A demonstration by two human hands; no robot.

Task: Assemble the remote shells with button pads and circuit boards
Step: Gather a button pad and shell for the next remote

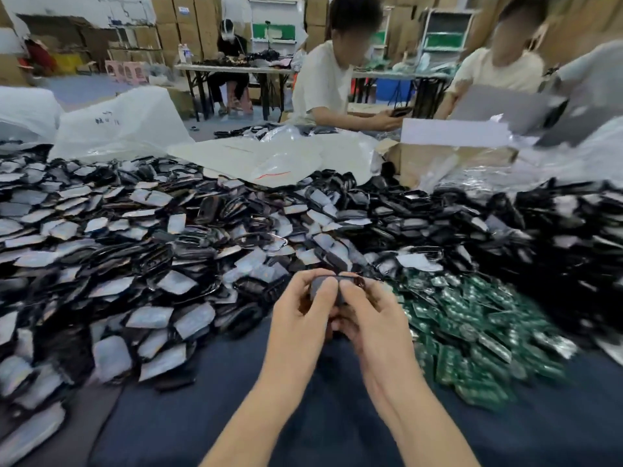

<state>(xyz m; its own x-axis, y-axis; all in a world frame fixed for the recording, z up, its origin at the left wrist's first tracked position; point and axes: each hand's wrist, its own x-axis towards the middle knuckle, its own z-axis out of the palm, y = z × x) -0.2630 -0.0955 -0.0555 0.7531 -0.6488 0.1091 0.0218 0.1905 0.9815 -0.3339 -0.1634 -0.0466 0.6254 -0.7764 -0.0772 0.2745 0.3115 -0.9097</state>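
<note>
Pinching small dark remote shell [324, 285] over bench [236, 416]; left hand [300, 315] and right hand [371, 318] both curled round it, thumbs on top. Likely seating a part inside: press evenly, keep edges aligned. Circuit boards [472, 325] heaped just right; loose shells [135, 247] piled beyond; cardboard box [448, 160] at far edge.

1. No word, brand or number can be read with certainty.
2. The large white plastic bag [111, 124] at the far left of the table carries dark handwritten marks on its side, too blurred to read.
3. A brown cardboard carton [184, 20] stacked at the back wall bears a small blue-and-white label, its print too small to make out.
</note>
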